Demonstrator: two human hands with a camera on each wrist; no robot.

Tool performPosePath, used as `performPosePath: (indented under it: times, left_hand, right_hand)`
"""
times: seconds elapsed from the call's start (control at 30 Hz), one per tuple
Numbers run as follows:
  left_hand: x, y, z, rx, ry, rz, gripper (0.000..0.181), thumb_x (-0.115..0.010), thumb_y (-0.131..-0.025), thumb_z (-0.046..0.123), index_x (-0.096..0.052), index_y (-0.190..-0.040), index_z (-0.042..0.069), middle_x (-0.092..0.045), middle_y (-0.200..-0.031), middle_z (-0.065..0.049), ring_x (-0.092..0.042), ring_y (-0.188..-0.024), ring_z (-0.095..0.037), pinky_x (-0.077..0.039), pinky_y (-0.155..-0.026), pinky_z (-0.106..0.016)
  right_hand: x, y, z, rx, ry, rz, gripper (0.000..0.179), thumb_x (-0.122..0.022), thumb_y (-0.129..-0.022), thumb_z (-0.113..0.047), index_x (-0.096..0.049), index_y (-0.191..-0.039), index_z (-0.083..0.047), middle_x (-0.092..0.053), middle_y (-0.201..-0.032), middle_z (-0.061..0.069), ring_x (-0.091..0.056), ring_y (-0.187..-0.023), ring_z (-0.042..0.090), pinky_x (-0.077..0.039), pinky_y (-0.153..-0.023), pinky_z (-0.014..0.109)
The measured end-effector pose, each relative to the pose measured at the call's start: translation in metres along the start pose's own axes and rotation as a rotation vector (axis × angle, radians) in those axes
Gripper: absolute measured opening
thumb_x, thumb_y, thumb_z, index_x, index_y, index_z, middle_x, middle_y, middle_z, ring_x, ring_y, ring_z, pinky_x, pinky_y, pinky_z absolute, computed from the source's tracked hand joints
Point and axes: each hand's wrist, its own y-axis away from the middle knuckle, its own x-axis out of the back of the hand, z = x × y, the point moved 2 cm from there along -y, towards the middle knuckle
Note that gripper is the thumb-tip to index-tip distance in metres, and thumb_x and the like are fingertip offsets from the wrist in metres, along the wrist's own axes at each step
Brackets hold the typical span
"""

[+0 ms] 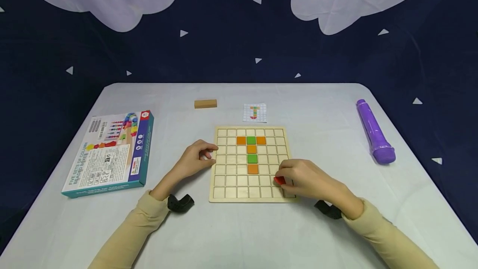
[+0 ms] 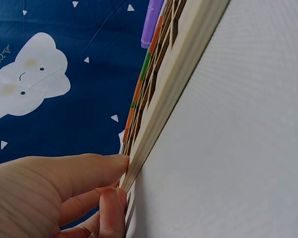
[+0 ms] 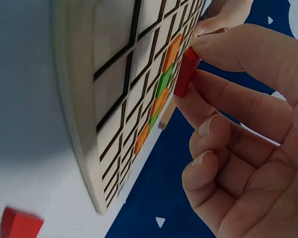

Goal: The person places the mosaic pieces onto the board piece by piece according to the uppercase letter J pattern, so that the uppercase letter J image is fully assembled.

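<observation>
A square wooden grid board [image 1: 220,194] lies on the table with orange and green square tiles in its cells. Three of these form a row near the far side, and more run down a column to an orange tile [image 1: 253,169]. My right hand [image 1: 310,177] pinches a red block [image 3: 186,72] between thumb and fingers over the board's right part. At the board's left edge, my left hand [image 1: 196,157] rests thumb and index fingertip, spaced apart. A second red block [image 3: 21,223] lies on the table beside the board in the right wrist view, hidden in the head view.
Behind the board lie a small pattern card [image 1: 255,112] and a plain wooden block [image 1: 205,103]. A boxed toy set [image 1: 108,155] lies at the left; a purple torch-shaped tube [image 1: 374,132] is at the right. A dark blue curtain [image 1: 224,53] hangs behind the table.
</observation>
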Motion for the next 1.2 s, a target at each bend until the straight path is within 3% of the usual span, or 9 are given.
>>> performPosePath:
  times: [0.27,0.77,1.2]
  left_hand:
    - [0.000,0.000,0.002,0.005,-0.002,0.000,0.036,-0.070,-0.078,0.004,-0.064,-0.114,-0.001,-0.060,-0.098,-0.014,-0.055,-0.078,-0.012,-0.047,-0.063,-0.016]
    - [0.000,-0.001,0.001,0.009,-0.006,-0.002,0.036,-0.070,-0.079,0.004,-0.063,-0.114,-0.001,-0.060,-0.100,-0.015,-0.055,-0.079,-0.013,-0.048,-0.064,-0.016]
    - [0.000,-0.002,0.002,0.006,-0.005,-0.001,0.036,-0.070,-0.079,0.004,-0.063,-0.114,-0.001,-0.060,-0.100,-0.015,-0.055,-0.079,-0.013,-0.047,-0.064,-0.016]
  right_hand:
    - [-0.008,-0.014,-0.006,0.034,0.005,0.013,0.007,-0.070,-0.072,-0.008,-0.067,-0.073,-0.014,-0.057,-0.070,-0.007,-0.044,-0.061,-0.001,-0.038,-0.056,0.011]
    - [-0.022,-0.046,-0.021,0.034,0.012,-0.046,0.003,-0.070,-0.075,-0.010,-0.068,-0.076,-0.013,-0.061,-0.073,-0.005,-0.048,-0.062,0.002,-0.039,-0.057,0.012]
    - [-0.031,-0.069,-0.037,-0.061,0.078,-0.081,0.010,-0.072,-0.073,-0.013,-0.064,-0.068,-0.016,-0.056,-0.066,-0.006,-0.045,-0.058,0.004,-0.033,-0.050,0.015]
